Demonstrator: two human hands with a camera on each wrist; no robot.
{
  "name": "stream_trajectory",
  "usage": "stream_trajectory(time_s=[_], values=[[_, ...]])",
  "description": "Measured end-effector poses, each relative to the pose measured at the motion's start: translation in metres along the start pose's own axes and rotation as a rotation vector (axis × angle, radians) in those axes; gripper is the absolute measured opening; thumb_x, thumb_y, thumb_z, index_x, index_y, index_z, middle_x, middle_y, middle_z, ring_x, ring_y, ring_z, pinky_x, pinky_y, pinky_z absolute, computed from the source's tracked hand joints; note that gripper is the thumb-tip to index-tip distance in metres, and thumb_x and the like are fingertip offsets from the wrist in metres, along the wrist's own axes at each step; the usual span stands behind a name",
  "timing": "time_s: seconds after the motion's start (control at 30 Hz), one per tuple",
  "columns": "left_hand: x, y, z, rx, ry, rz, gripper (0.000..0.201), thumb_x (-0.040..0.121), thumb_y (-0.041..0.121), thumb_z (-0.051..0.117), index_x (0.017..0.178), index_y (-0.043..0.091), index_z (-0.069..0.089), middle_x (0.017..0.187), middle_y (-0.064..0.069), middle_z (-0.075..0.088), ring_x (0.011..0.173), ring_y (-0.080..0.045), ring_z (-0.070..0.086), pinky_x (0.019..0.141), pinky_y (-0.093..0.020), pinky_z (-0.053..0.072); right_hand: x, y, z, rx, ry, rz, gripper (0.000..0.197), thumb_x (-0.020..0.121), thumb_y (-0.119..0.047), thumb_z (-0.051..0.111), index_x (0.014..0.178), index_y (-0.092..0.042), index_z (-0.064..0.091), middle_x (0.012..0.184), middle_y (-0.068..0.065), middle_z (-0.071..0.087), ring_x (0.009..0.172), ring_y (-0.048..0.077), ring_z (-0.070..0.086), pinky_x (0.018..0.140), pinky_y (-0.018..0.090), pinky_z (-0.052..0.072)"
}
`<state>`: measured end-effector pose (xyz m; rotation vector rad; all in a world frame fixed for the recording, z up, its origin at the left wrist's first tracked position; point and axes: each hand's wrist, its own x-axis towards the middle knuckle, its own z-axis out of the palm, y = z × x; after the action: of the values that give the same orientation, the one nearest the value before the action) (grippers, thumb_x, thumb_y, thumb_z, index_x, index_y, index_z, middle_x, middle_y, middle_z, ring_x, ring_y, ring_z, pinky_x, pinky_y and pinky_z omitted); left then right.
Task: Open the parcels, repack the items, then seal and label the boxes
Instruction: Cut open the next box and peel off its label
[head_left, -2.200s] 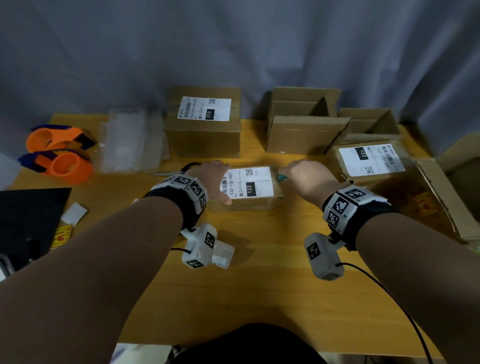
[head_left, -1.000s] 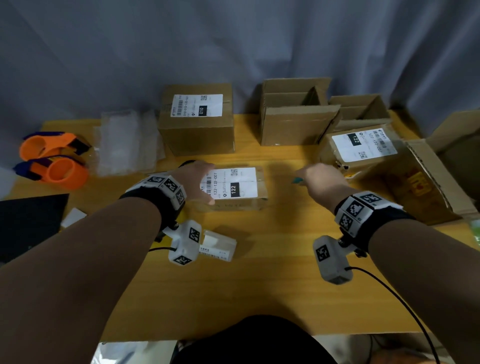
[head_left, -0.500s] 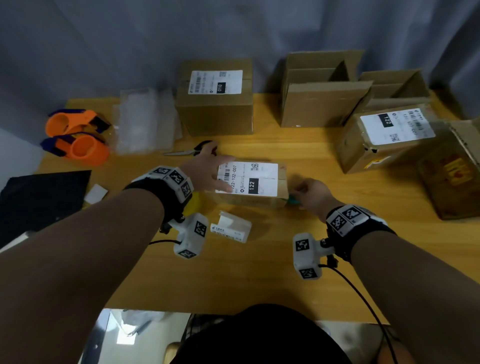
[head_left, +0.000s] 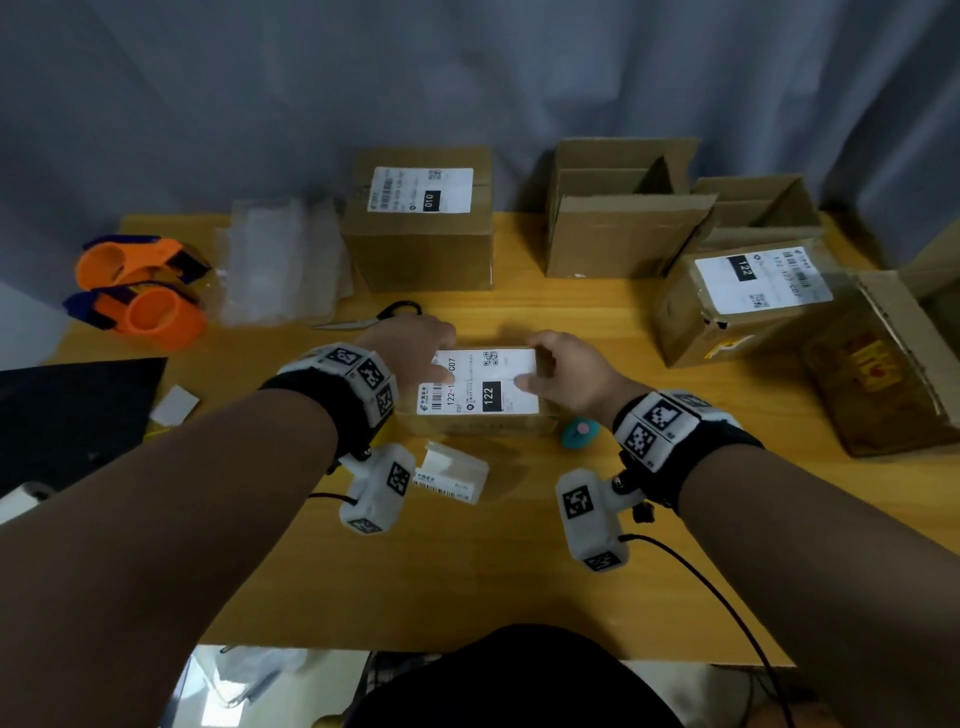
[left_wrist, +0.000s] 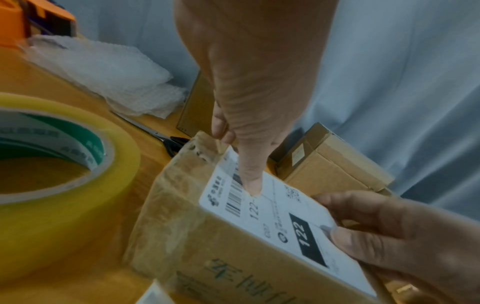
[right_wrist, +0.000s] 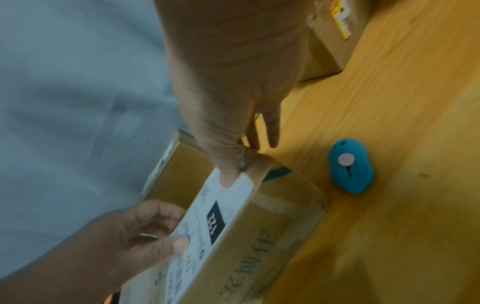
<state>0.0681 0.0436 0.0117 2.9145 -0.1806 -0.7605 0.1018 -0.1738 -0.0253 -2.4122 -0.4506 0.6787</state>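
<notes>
1. The small cutter (head_left: 580, 432) now lies on the counter (head_left: 519, 561) just right of the parcel (head_left: 480, 415); half a second ago the right hand (head_left: 563, 382) was holding it at the parcel's right end.
2. That right hand has moved onto the parcel's right end, thumb pressed on the label (head_left: 480, 382) at the slit across it and fingers curled over the far edge, gripping the box.
3. The left hand (head_left: 415, 353) still grips the left end the same way, thumb on the label.
4. The parcel sits mid-counter, near the person, flaps still shut.
5. Judgement: the cutting looks finished, and both thumbs seem set to part the flaps along the cut.
</notes>
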Motion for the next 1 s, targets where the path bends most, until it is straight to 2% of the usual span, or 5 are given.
stream_trajectory(time_s=[0.13,0.37,0.5,0.77,1.0], values=[[0.002,0.009,-0.002,0.154,-0.010,-0.015,0.042,0.094,0.038,0.052,0.128,0.014,0.047,0.126,-0.004,0.055,0.111,-0.023,0.054,0.083,-0.035,0.045,0.007,-0.011,-0.001,-0.088,-0.035,0.027,0.052,0.086,-0.025,0.069,0.131,-0.014,0.046,0.128,0.005,0.054,0.115,0.021,0.051,0.091,0.030,0.043],[0.002,0.011,-0.005,0.228,-0.036,0.005,0.044,0.096,0.042,0.047,0.127,0.012,0.047,0.126,-0.006,0.052,0.112,-0.023,0.051,0.080,-0.034,0.043,0.012,-0.024,-0.009,-0.367,-0.054,-0.020,0.039,0.087,-0.033,0.066,0.119,-0.014,0.055,0.118,0.006,0.060,0.108,0.024,0.054,0.084,0.035,0.048],[-0.002,0.005,0.003,0.162,0.077,0.055,0.047,0.094,0.043,0.049,0.130,0.012,0.047,0.133,-0.005,0.037,0.106,-0.021,0.053,0.086,-0.036,0.049,0.008,-0.020,-0.008,-0.488,-0.078,-0.097,0.041,0.094,-0.035,0.055,0.126,-0.010,0.053,0.131,0.010,0.046,0.123,0.027,0.040,0.095,0.039,0.042],[-0.005,0.003,0.011,0.117,0.058,0.063,0.060,0.091,0.054,0.048,0.138,0.017,0.040,0.135,-0.006,0.041,0.121,-0.022,0.042,0.091,-0.035,0.042,-0.002,-0.016,-0.011,-0.805,-0.127,-0.326,0.047,0.104,-0.035,0.028,0.138,-0.003,0.033,0.132,0.015,0.045,0.117,0.029,0.045,0.089,0.036,0.043],[-0.005,0.005,0.010,0.081,0.043,0.053,0.060,0.090,0.050,0.052,0.136,0.014,0.040,0.133,-0.007,0.041,0.122,-0.024,0.041,0.093,-0.036,0.041,-0.006,-0.018,-0.011,-0.883,-0.123,-0.356,0.037,0.102,-0.021,0.036,0.135,-0.004,0.034,0.130,0.013,0.051,0.112,0.027,0.050,0.087,0.034,0.044]])
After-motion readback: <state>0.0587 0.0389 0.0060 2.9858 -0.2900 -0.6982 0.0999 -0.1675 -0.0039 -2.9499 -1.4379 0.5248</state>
